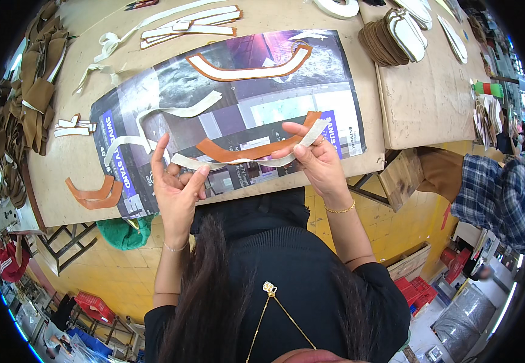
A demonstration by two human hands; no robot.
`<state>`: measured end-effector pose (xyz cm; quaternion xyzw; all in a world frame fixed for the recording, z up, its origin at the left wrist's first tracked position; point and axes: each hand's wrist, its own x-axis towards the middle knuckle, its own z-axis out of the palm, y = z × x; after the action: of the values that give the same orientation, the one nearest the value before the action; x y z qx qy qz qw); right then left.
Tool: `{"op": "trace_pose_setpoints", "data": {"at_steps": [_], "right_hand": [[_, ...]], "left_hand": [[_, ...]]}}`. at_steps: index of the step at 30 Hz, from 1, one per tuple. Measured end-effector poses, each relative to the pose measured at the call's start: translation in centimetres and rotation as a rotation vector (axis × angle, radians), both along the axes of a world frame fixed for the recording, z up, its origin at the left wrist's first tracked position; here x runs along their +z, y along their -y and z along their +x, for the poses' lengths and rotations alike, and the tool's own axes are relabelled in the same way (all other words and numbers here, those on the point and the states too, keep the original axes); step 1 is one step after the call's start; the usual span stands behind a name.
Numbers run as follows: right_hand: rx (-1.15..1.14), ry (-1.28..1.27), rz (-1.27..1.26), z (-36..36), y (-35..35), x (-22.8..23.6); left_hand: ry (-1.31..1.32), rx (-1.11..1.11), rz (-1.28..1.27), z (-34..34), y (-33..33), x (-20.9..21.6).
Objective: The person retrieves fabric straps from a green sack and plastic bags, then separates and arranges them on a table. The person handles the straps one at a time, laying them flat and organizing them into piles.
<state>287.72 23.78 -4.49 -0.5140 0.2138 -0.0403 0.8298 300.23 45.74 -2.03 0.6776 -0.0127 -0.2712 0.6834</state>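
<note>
Between my two hands stretches a narrow off-white strip point(187, 161), sagging in the middle. My left hand point(176, 189) pinches it near its left end between thumb and a finger, with the index finger pointing up. Toward the other end, the thumb and fingers of my right hand point(319, 164) are closed on the strip. Just behind it, along its upper side, is a curved brown leather-like piece point(214, 149); my right fingers overlap its right part, and I cannot tell whether they grip it. A loose off-white strip point(184, 111) curls on the printed sheet point(226, 100) beyond.
A brown-edged white curved piece point(238, 74) lies at the sheet's far side. Two brown curved pieces point(96, 193) sit at left on the table point(62, 163). White-and-brown strips point(193, 27) lie farther back. Stacked oval pieces point(389, 42) stand at right, near another person's plaid sleeve point(492, 190).
</note>
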Motion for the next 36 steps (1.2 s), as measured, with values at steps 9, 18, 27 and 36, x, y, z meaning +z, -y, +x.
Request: {"op": "trace_pose_setpoints", "data": {"at_steps": [9, 18, 27, 36], "right_hand": [[-0.028, -0.131, -0.137, 0.1, -0.5, -1.2], [0.137, -0.091, -0.179, 6.6, -3.8, -2.3], [0.113, 0.225, -0.6, 14.6, -3.1, 0.4], [0.142, 0.204, -0.903, 24.7, 5.0, -0.1]], "left_hand": [[-0.128, -0.002, -0.009, 0.0, -1.0, -0.9], [0.005, 0.101, 0.091, 3.8, -4.6, -1.9], [0.613, 0.328, 0.707, 11.8, -9.8, -1.9], [1.025, -0.072, 0.457, 15.8, -1.5, 1.0]]}}
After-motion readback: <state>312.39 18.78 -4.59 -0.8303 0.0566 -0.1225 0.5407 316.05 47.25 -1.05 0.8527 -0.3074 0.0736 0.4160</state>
